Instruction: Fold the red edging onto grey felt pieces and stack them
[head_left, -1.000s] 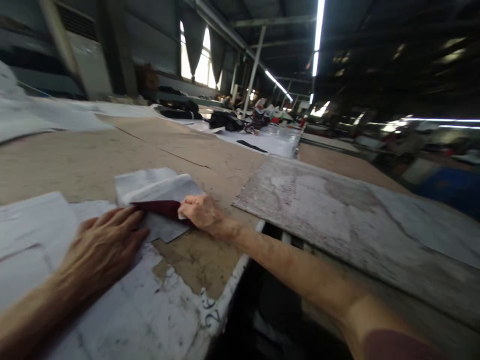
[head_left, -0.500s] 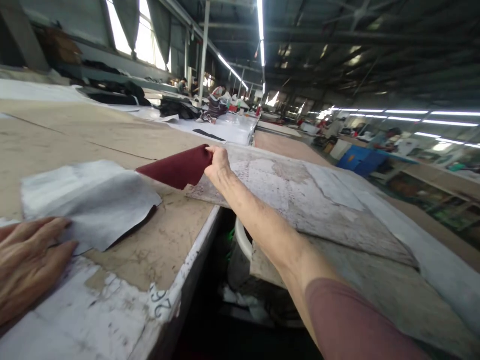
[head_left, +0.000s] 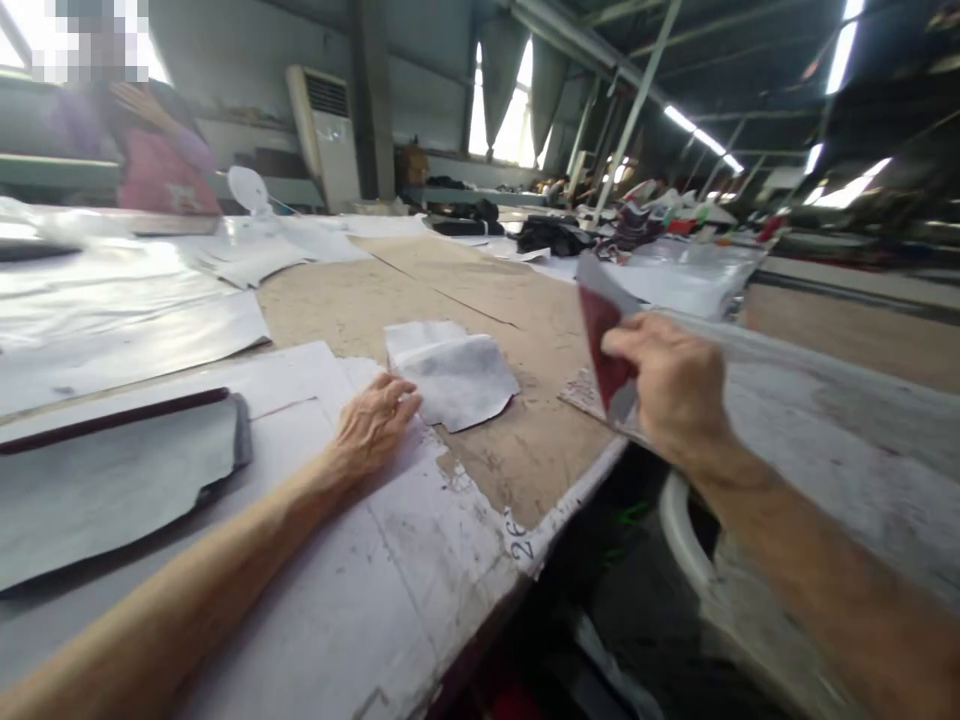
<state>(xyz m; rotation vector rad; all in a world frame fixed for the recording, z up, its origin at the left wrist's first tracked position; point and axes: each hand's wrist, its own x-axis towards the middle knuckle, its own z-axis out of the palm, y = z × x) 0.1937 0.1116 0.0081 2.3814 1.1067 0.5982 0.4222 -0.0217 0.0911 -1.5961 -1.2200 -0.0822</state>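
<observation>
My right hand (head_left: 671,385) is closed on a maroon piece of fabric (head_left: 600,320) with a pale grey back, pinched between thumb and fingers. The piece stands bent upright above the table corner. My left hand (head_left: 379,420) lies on the table with its fingers loosely bent and apart. Its fingertips touch the left edge of a pale grey piece of material (head_left: 457,375), which lies slightly rumpled with a dark edge below. Further left lies a stack of grey-backed pieces (head_left: 112,490) with a dark maroon folded edge.
The worn table (head_left: 420,270) has brown and white covering, with "26" marked at its corner. A dark gap with a white-rimmed bin (head_left: 679,520) separates it from the right-hand board (head_left: 825,430). Dark cloth (head_left: 551,235) lies farther back. Another person (head_left: 161,140) stands at far left.
My view has swung left, bringing the stack and another person into sight. My right hand has turned the maroon piece more upright. My left hand remains by the grey piece.
</observation>
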